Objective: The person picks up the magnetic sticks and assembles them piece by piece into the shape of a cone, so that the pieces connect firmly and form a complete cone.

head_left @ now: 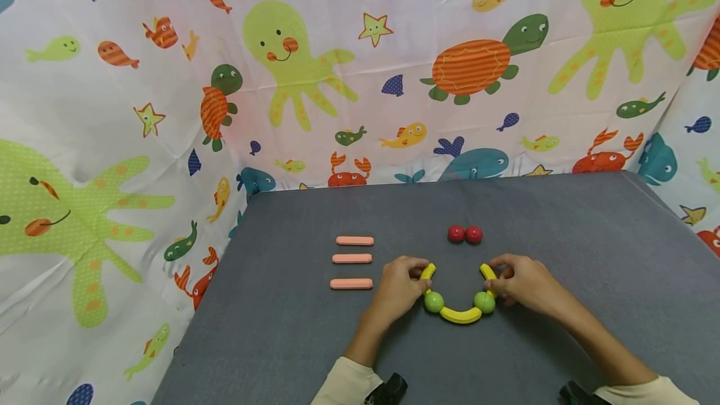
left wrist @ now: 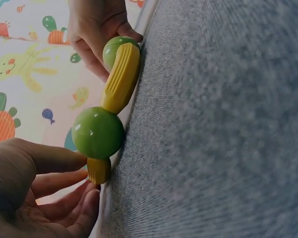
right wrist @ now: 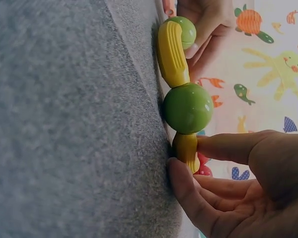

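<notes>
A U-shaped chain lies on the grey table, made of a curved yellow piece (head_left: 460, 315) at the bottom, a green ball at the left (head_left: 434, 302) and a green ball at the right (head_left: 484, 302), and a curved yellow piece rising from each ball. My left hand (head_left: 398, 286) pinches the left upper yellow piece (left wrist: 99, 171) between thumb and fingers. With thumb and fingertips, my right hand (head_left: 527, 283) pinches the right upper yellow piece (right wrist: 186, 149). Both wrist views show the balls touching the yellow pieces.
Two red balls (head_left: 465, 234) sit side by side behind the chain. Three pink sticks, the middle one (head_left: 352, 259) among them, lie in a column left of my left hand. A patterned sea-animal cloth (head_left: 332, 105) hangs behind the grey table (head_left: 270, 330).
</notes>
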{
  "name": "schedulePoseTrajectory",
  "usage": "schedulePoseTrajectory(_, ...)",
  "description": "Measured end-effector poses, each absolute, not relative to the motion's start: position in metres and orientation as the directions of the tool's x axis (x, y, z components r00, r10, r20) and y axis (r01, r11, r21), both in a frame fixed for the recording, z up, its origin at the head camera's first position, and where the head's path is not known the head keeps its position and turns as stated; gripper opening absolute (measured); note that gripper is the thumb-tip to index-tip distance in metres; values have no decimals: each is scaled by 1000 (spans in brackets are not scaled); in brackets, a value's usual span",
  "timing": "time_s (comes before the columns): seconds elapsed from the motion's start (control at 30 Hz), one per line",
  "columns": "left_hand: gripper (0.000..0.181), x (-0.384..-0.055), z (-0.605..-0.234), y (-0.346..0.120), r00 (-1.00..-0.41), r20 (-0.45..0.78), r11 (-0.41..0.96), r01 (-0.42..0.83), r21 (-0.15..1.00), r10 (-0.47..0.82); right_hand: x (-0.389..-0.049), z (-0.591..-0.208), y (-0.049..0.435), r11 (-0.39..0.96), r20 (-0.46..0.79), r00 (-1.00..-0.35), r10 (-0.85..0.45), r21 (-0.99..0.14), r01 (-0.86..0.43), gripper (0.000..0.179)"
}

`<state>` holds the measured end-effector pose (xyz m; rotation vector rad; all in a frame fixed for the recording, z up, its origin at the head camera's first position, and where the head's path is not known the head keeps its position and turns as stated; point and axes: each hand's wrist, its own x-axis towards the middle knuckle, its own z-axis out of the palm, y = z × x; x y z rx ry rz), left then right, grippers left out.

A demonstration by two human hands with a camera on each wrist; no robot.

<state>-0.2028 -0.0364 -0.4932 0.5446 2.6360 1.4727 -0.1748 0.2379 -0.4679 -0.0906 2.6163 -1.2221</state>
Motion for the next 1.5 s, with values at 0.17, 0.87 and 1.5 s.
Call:
schedulePoseTrajectory(0.17,32,-202,-491,-37,-935,84,498,257,828,344,-179,-468,238,669,-183,-969,-167,-743,25,47)
schedulePoseTrajectory(0.87,25,-195,-493,-29,-946,68,525,235,818,318,-196,-471,225,738,-80,-985,-155,-672,-62,26)
schedulePoseTrajectory(1.5,24,-195,-495,-27,-926,115,561,313,766,360,-200,-472,221,743,-89,-984,-155,-667,-57,24)
